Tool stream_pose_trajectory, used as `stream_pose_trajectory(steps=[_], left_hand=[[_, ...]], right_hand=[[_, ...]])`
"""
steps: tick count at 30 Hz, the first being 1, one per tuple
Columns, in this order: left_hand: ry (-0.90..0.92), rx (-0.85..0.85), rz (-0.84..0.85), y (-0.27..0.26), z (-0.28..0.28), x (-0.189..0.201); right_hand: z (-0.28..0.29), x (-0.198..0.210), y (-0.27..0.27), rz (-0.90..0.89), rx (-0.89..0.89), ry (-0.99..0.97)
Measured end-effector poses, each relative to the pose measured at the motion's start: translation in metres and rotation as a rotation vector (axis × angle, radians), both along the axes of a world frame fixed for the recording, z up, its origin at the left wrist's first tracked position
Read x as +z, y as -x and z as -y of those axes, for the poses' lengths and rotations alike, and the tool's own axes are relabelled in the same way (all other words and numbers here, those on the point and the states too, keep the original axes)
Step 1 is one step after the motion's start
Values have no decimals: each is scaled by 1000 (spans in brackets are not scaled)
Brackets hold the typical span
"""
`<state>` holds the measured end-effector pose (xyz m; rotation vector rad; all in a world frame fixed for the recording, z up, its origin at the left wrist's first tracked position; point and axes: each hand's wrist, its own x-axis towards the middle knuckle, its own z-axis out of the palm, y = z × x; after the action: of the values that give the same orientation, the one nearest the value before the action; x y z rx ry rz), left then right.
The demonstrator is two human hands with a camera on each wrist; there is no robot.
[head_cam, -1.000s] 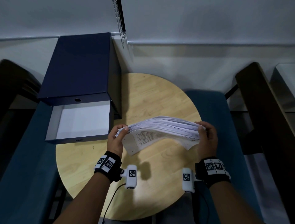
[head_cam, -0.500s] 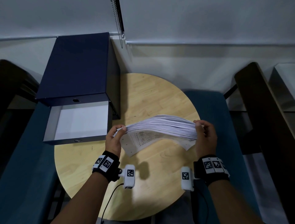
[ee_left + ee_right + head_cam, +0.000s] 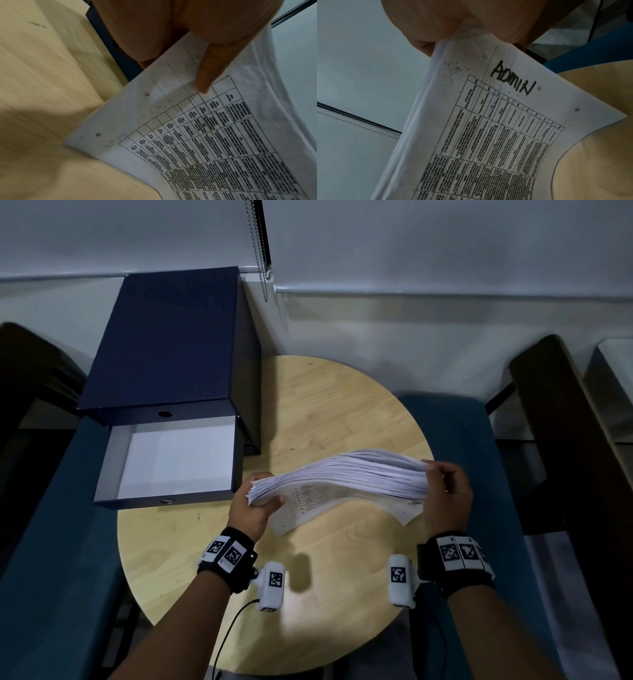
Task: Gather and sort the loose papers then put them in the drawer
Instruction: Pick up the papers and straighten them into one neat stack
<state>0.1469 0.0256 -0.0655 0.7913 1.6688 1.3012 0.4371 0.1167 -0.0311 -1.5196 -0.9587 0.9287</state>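
Left hand (image 3: 251,510) gripping paper stack (image 3: 342,477) end, right hand (image 3: 445,494) clasping opposite end

left hand (image 3: 251,510) gripping, right hand (image 3: 445,501) pinching

Matt paper stack (image 3: 342,477); smooth pale-wood table (image 3: 342,412).

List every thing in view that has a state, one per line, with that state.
drawer: pulled open, white floor showing.
blue cabinet: standing on the table's left edge.
paper stack: lifted off the table, sagging, bottom sheet hanging lower.
left hand: grips the stack's left end.
right hand: grips the stack's right end.
round table: bare wood under the stack.
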Motion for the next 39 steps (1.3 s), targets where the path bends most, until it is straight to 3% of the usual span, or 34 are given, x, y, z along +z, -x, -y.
stream_pose_trajectory(steps=[10,21,25,28,30,32,34,37,39], left_hand=[[1,1,96,0,-6,6],[69,34,62,-2,-5,7],[77,27,28,-2,-6,9],[82,22,-51,-1,-7,10],[68,6,-142,-4,-9,18],[6,-51,-295,-12,-13,36],[-117,-152,-498,-24,-21,67],[-362,-305,-762,-36,-35,115],[-414,-398,-869,-40,-45,140]], right_hand=[[0,4,0,-18,-3,-22],[3,10,-2,-34,35,-62],[5,4,-10,112,111,-38],[4,9,-13,272,135,-78],[0,22,-13,518,198,-258],[-2,46,-1,837,384,-418],[3,73,25,1045,621,-429],[10,100,54,1114,817,-429],[5,104,57,993,797,-438]])
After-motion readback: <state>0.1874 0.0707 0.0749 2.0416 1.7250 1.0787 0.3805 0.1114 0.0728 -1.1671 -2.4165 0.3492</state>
